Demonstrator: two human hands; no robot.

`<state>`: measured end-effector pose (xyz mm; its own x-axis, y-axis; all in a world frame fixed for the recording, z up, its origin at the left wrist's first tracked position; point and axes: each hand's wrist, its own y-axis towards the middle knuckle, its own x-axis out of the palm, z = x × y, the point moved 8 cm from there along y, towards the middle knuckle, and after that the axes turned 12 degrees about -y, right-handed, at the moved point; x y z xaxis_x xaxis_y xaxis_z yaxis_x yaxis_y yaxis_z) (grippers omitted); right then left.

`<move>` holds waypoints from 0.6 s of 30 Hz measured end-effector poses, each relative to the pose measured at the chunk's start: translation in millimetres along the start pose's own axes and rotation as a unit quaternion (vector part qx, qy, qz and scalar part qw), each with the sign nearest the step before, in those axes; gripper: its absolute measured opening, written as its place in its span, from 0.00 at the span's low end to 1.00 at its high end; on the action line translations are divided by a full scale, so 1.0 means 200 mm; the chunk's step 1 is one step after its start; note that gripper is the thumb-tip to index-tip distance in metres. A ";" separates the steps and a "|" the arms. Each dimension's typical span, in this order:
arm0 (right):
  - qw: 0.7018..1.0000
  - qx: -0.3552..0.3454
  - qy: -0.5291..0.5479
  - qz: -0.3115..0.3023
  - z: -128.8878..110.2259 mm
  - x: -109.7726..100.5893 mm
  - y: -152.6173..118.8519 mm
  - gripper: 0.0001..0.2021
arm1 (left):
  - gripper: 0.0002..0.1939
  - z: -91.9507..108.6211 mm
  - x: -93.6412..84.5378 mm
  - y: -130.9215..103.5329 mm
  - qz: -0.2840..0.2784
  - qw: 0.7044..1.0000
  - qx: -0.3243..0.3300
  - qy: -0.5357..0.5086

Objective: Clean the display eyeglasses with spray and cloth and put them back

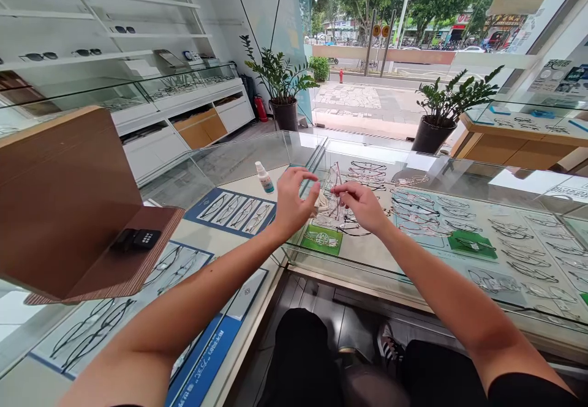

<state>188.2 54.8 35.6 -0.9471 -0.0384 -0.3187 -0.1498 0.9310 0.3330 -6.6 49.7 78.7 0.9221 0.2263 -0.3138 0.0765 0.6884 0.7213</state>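
Observation:
Above the glass counter, my right hand (361, 204) pinches a thin pair of glasses (337, 180) by its frame, the lenses standing roughly upright. To its left, my left hand (296, 202) is raised with thumb and fingers curved apart, and nothing shows between them. A pale crumpled cloth (321, 204) lies between the hands, partly hidden by my left hand. Just left of my left hand stands a small white spray bottle (264, 177) with a blue-marked label. Below the hands, a green card (322, 239) is seen inside the case.
Rows of glasses (416, 211) fill the display case on the right. A blue tray (229, 211) with several frames is at the left. A large brown box (68, 199) stands open on the left counter, with a small black object (146, 239) on it. Potted plants (285, 113) stand beyond.

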 end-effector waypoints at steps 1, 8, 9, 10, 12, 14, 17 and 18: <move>1.000 -0.022 -0.020 0.003 -0.02 0.00 0.00 0.11 | 0.07 0.02 0.04 -0.02 -0.028 0.999 -0.031 -0.025; 0.994 -0.060 -0.091 -0.005 -0.08 0.04 -0.04 0.10 | 0.09 -0.04 0.10 -0.09 -0.048 0.983 -0.151 -0.093; 0.994 -0.058 -0.094 -0.004 -0.09 0.04 -0.04 0.10 | 0.09 -0.05 0.10 -0.09 -0.048 0.982 -0.154 -0.098; 0.994 -0.056 -0.098 -0.003 -0.09 0.04 -0.04 0.09 | 0.10 -0.06 0.11 -0.09 -0.048 0.981 -0.155 -0.104; 0.993 -0.054 -0.107 0.000 -0.09 0.04 -0.04 0.09 | 0.12 -0.07 0.12 -0.10 -0.047 0.978 -0.159 -0.126; 0.992 -0.054 -0.114 0.003 -0.09 0.03 -0.04 0.08 | 0.14 -0.08 0.13 -0.11 -0.050 0.973 -0.167 -0.153; 0.993 -0.050 -0.108 -0.002 -0.08 0.03 -0.04 0.07 | 0.15 -0.08 0.14 -0.11 -0.051 0.966 -0.177 -0.183; 0.994 -0.049 -0.100 -0.005 -0.08 0.03 -0.04 0.07 | 0.14 -0.08 0.14 -0.11 -0.049 0.965 -0.178 -0.186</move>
<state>180.1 41.6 44.5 -0.8718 0.0349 -0.4887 -0.1942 0.8911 0.4101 12.0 52.4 43.2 0.9945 -0.0694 -0.0788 0.0963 0.9022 0.4204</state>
